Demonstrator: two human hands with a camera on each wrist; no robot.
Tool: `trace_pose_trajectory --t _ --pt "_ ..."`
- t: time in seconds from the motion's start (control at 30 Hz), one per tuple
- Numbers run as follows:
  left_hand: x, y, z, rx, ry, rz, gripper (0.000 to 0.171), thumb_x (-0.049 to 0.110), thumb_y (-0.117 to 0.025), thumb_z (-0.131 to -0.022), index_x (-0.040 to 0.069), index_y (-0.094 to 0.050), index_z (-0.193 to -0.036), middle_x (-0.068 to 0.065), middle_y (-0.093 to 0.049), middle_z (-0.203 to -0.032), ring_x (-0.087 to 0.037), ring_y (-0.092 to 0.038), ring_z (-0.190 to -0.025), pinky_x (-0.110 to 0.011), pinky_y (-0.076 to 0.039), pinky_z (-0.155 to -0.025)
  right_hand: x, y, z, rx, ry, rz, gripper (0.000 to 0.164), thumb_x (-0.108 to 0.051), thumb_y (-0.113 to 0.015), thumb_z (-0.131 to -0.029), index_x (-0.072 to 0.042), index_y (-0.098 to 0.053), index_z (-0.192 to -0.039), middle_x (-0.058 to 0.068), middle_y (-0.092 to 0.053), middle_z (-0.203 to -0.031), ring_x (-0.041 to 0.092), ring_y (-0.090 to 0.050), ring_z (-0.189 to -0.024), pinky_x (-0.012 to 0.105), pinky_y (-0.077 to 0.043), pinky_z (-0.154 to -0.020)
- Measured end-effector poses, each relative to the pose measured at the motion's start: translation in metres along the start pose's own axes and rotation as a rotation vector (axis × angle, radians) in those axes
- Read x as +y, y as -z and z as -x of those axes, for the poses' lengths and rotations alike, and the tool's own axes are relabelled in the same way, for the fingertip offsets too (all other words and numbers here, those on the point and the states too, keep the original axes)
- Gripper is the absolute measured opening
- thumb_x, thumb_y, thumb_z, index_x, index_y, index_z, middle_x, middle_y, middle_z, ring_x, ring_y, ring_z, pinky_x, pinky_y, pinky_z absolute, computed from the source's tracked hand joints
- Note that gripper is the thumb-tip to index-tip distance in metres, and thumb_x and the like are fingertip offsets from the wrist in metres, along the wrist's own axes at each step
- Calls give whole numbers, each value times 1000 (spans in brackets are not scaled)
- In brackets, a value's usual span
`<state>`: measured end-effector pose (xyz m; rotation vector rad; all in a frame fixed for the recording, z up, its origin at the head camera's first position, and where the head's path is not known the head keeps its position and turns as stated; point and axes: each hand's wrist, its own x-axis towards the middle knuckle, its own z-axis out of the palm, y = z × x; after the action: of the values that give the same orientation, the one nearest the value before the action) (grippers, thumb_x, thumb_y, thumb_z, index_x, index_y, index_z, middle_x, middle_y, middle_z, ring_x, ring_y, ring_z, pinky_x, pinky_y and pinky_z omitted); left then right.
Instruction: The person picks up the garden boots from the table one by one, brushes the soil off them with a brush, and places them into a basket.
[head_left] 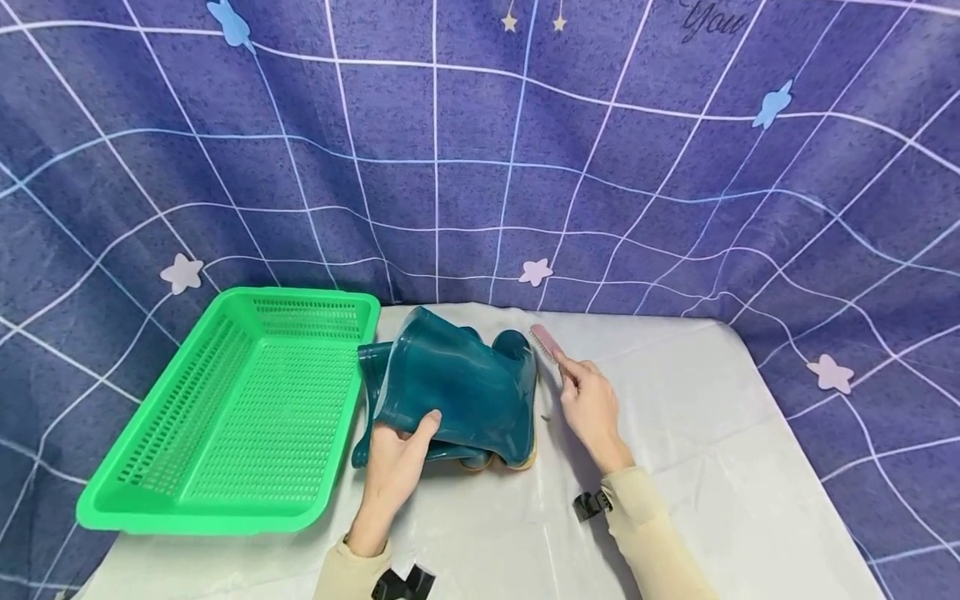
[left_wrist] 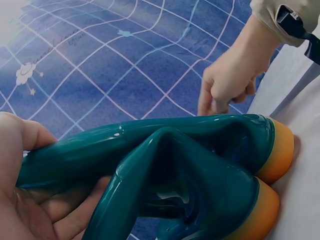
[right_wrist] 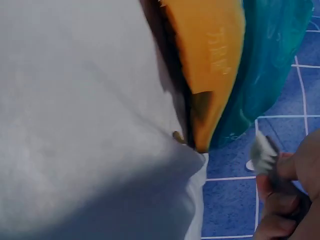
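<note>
A teal rubber boot point(head_left: 457, 379) lies on its side over a second teal boot point(head_left: 369, 367), toes to the right. My left hand point(head_left: 397, 462) grips the upper boot's shaft near the opening, thumb on the outside and fingers beneath. In the left wrist view the shafts crease and both yellow-orange soles point(left_wrist: 280, 155) face right. My right hand point(head_left: 591, 408) holds a pink brush point(head_left: 547, 340) with pale bristles just right of the toe. The right wrist view shows the bristles point(right_wrist: 263, 154) near the boot, apart from its sole point(right_wrist: 212, 60).
A green perforated basket point(head_left: 330, 500) stands on the left, its right rim close to the boots. White cloth point(head_left: 675, 400) covers the table, with a small brown bit point(head_left: 546, 417) by the soles. Behind hangs a blue gridded curtain point(head_left: 465, 192).
</note>
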<state>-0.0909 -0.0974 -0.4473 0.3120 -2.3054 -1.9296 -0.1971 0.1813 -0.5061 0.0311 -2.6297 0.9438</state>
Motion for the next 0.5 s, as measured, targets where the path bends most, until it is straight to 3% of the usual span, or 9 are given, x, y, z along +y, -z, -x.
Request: trace_pose_trajectory --t 0.17,0.33,0.5 --pt "0 2 0 12 15 1 48 23 -70 -103 1 -51 -142 -19 -63 -140 -28 -62 -127 -41 -49 -106 -2 0 1 -10 64 -38 36 -10 -65 -101 -22 -77 -134 9 -78 -105 28 -67 -78 50 -54 -70" --pt "0 1 -1 1 -5 4 48 22 -70 -103 1 -52 -143 -19 -64 -141 -29 -62 -129 -39 -50 -106 6 -8 4 -47 -14 -14 37 -12 -62 -103 -23 -75 -136 9 -78 -106 29 -68 -84 51 -55 -75" --pt "-1 0 -1 -1 -29 2 46 20 -70 -103 0 -54 -141 -19 -65 -138 -26 -64 -124 -32 -51 -103 8 -7 5 -10 -57 -45 36 -16 -60 -106 -24 -74 -138 9 -77 -109 31 -70 -89 53 -56 -78"
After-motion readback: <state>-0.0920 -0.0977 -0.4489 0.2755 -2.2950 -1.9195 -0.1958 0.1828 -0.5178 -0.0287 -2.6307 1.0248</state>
